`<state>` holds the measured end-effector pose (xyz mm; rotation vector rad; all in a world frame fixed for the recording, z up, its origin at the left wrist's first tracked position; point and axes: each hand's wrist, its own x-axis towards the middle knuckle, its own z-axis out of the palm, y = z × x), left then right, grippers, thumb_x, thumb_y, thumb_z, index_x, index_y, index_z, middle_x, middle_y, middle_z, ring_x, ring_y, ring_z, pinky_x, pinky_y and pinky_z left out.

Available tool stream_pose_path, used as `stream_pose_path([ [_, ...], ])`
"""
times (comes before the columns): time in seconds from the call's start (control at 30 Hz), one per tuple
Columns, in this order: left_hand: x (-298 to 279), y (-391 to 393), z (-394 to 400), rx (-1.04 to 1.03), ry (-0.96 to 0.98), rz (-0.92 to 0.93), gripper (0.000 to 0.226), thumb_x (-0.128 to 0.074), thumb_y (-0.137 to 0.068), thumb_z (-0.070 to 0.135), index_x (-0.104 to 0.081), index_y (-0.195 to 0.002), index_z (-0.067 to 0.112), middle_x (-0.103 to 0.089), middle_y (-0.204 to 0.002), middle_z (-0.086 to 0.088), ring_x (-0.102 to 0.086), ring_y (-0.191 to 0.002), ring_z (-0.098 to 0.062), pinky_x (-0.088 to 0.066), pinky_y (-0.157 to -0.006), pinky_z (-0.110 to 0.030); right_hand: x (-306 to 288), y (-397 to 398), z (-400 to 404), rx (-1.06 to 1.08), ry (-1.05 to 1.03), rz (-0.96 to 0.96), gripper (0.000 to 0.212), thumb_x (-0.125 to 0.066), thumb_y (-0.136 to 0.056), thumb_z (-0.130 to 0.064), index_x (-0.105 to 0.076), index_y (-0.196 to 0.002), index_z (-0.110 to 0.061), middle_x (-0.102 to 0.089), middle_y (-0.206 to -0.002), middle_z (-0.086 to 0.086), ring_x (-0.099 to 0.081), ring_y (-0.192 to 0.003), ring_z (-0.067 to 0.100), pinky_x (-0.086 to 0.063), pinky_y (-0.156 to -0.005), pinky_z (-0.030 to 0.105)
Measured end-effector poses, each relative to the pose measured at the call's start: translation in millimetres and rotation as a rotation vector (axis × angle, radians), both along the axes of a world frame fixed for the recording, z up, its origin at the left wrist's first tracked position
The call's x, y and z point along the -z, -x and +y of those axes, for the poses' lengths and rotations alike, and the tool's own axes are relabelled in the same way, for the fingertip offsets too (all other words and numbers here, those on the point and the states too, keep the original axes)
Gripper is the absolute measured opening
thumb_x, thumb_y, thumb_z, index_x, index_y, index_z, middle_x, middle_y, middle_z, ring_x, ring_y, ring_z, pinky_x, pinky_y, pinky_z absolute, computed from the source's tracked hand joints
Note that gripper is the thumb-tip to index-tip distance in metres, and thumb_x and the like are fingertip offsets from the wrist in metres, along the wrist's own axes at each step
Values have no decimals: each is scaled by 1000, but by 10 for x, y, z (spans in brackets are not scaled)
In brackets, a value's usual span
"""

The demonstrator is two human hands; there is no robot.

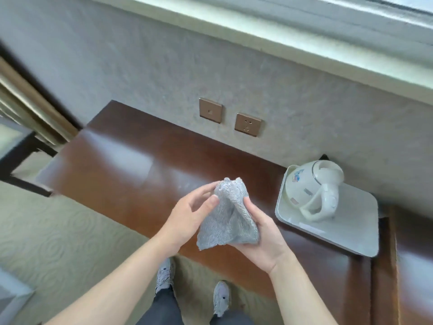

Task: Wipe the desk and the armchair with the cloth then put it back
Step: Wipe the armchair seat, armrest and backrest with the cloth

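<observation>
A grey fluffy cloth [228, 216] hangs bunched between both my hands, above the front edge of the dark red-brown wooden desk [121, 165]. My right hand [262, 235] grips the cloth from the right side and below, thumb on its fold. My left hand [187, 216] touches the cloth's left edge, its thumb and fingertips against the fabric near the top. The armchair is not in view.
A white tray [346, 221] with a white electric kettle [311, 188] sits on the desk's right end. Two bronze wall sockets [248, 125] are on the wall behind. A dark-framed glass side table [16, 148] stands at the left. My feet stand on patterned carpet [61, 231].
</observation>
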<state>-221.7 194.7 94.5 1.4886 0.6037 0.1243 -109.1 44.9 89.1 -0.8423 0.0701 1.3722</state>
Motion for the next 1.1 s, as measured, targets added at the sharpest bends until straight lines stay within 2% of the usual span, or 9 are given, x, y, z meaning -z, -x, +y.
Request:
stream_pose_path([
  [0.17,-181,279,-407,-318,-212,35,20,-77,-88,34,-67,-101,46,-74,-101,18,-69,-98,-7,-53,-89,-31,-224,-3,-44,-230,-23,-122,52,-47,-98,-52,-55,-138,-20,-55,-142,13,-55,-124,25,-45,-99,40],
  [0.27,-300,534,-571,-475,-284,69,15,-73,-84,41,-66,-97,42,-73,-94,20,-67,-92,-6,-53,-87,-32,-351,120,9,-363,-7,-319,48,-43,-99,-54,-62,-132,-24,-64,-132,8,-63,-116,20,-54,-85,32],
  [0.37,-382,868,-657,-622,-345,82,15,-71,-82,40,-67,-96,43,-73,-92,20,-67,-88,-8,-54,-85,-34,-480,310,113,-464,3,-569,45,-44,-99,-52,-68,-122,-23,-70,-122,7,-66,-113,23,-56,-82,31],
  [0.5,-494,1427,-751,-789,-390,89,32,-76,-89,21,-64,-96,50,-73,-89,13,-69,-82,-12,-54,-81,-35,-586,559,206,-498,-52,-720,45,-47,-96,-52,-73,-112,-19,-75,-107,12,-72,-89,24,-57,-66,35],
  [0.57,-552,1729,-833,-853,-367,84,39,-75,-91,19,-60,-95,54,-73,-86,5,-67,-75,-13,-51,-75,-34,-653,775,209,-593,-129,-726,47,-51,-95,-53,-71,-116,-17,-73,-111,13,-70,-91,24,-57,-72,38],
  [0.67,-593,2197,-1029,-947,-345,102,31,-72,-93,23,-59,-97,50,-74,-90,5,-68,-79,-13,-50,-77,-34,-686,1256,165,-700,-217,-789,46,-62,-91,-54,-67,-119,-17,-71,-115,14,-67,-102,23,-51,-87,43],
  [0.73,-599,2552,-1218,-1003,-315,89,21,-73,-93,27,-61,-101,42,-75,-93,11,-69,-86,-7,-51,-79,-29,-672,1643,91,-728,-290,-793,36,-70,-90,-40,-67,-118,-17,-72,-115,12,-67,-107,28,-51,-92,45],
  [0.9,-588,3619,-1827,-1031,-286,72,16,-74,-89,35,-68,-104,34,-76,-101,14,-70,-100,-12,-53,-90,-29,-686,2701,-210,-669,-315,-824,25,-60,-96,-34,-72,-91,-13,-69,-84,6,-60,-77,19,-44,-68,34],
  [1.1,-600,4847,-2692,-1186,-241,55,26,-71,-91,37,-66,-93,62,-71,-87,32,-61,-82,15,-45,-76,-5,-749,4104,-689,-717,-346,-939,54,-54,-100,-38,-54,-97,16,-52,-77,26,-44,-81,22,-34,-71,40],
])
